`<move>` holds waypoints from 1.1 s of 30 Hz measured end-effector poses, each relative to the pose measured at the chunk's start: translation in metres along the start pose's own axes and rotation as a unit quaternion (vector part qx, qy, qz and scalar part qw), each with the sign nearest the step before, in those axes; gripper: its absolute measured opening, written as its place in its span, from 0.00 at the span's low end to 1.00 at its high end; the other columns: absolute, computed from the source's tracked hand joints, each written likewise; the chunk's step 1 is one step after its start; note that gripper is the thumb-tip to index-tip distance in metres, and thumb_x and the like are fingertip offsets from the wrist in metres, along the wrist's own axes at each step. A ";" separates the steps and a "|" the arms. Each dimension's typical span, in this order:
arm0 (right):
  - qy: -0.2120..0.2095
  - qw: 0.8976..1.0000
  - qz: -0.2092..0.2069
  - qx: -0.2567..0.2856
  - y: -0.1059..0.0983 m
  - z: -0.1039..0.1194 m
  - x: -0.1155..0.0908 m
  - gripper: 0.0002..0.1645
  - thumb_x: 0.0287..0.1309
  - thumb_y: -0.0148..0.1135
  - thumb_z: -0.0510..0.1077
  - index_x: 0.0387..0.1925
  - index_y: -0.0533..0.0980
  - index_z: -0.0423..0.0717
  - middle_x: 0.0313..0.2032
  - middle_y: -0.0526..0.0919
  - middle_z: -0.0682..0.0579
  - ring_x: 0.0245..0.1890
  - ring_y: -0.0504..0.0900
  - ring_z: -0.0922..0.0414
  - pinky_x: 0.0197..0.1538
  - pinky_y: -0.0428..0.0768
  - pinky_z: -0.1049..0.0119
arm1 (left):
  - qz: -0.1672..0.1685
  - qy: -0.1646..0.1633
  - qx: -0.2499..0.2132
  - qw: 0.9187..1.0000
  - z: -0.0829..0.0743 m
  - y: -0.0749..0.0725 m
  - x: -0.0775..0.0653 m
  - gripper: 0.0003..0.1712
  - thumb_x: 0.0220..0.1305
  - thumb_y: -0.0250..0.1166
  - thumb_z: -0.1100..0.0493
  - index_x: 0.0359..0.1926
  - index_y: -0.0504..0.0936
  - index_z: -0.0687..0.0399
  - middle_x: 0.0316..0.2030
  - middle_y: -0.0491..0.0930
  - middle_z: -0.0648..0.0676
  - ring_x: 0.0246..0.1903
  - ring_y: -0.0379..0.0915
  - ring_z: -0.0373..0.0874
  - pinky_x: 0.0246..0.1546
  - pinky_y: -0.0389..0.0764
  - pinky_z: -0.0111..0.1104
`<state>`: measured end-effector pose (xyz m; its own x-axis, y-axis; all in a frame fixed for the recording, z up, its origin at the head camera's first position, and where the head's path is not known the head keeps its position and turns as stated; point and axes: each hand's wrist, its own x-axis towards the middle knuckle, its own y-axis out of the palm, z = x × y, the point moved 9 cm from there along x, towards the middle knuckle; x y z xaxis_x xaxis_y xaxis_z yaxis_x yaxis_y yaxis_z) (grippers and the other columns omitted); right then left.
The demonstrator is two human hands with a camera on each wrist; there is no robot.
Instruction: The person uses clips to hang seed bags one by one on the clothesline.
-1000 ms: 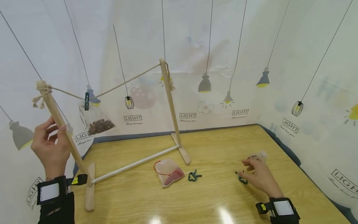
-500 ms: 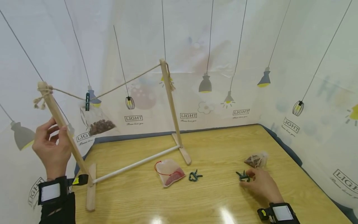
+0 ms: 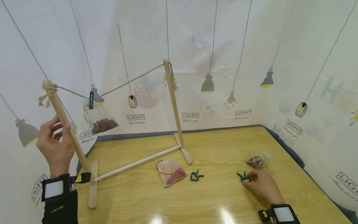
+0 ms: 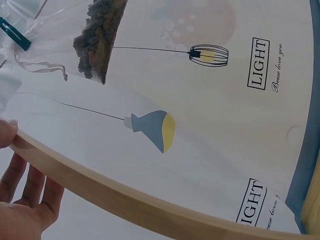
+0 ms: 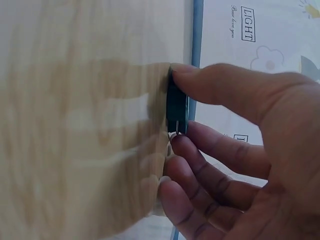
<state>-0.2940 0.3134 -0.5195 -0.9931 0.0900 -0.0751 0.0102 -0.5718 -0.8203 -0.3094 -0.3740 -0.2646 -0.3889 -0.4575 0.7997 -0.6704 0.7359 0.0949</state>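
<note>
Dark-green pronged clip (image 3: 244, 177): my right hand (image 3: 264, 185) pinches it, right of the pale wooden rack (image 3: 174, 105) my left hand (image 3: 56, 149) grips.

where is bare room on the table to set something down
The yellowish wooden table is bare in front of the loose green plastic clip, and between it and the green clip the right hand pinches. Crowded: around that hand, near the sheer brown-filled pouch.

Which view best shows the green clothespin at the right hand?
Right wrist: the green clothespin appears largest there, edge-on, touched by the right hand. Head shows it smaller, two prongs visible; left wrist shows none of it, just another clothespin.
</note>
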 end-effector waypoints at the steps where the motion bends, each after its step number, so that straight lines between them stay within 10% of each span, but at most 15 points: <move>1: -0.001 1.000 0.000 0.000 0.000 0.000 0.000 0.30 0.52 0.78 0.53 0.50 0.83 0.37 0.44 0.88 0.44 0.43 0.86 0.49 0.45 0.86 0.48 | -0.001 -0.001 -0.001 1.000 0.000 0.001 0.000 0.20 0.65 0.65 0.71 0.58 0.83 0.61 0.52 0.82 0.51 0.46 0.79 0.36 0.42 0.79 0.19; 19: -0.001 0.997 0.020 0.076 0.002 0.003 0.000 0.33 0.55 0.77 0.56 0.55 0.81 0.39 0.42 0.87 0.49 0.38 0.83 0.58 0.39 0.84 0.61 | -0.017 -0.003 0.018 1.000 -0.016 0.008 -0.006 0.21 0.66 0.62 0.71 0.58 0.84 0.59 0.47 0.79 0.35 0.46 0.77 0.33 0.42 0.77 0.19; 33: -0.081 0.994 -0.012 0.074 -0.023 0.045 0.005 0.32 0.58 0.74 0.61 0.55 0.82 0.45 0.44 0.85 0.48 0.42 0.81 0.54 0.37 0.80 0.63 | -0.032 -0.008 0.026 0.999 -0.034 0.007 -0.009 0.22 0.68 0.62 0.70 0.61 0.83 0.55 0.47 0.76 0.34 0.49 0.77 0.34 0.45 0.78 0.18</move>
<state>-0.3045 0.2898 -0.4755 -0.9988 -0.0198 0.0454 -0.0194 -0.6865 -0.7268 -0.2889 -0.3478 -0.2512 -0.3536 -0.5104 0.7839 -0.7263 0.6779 0.1138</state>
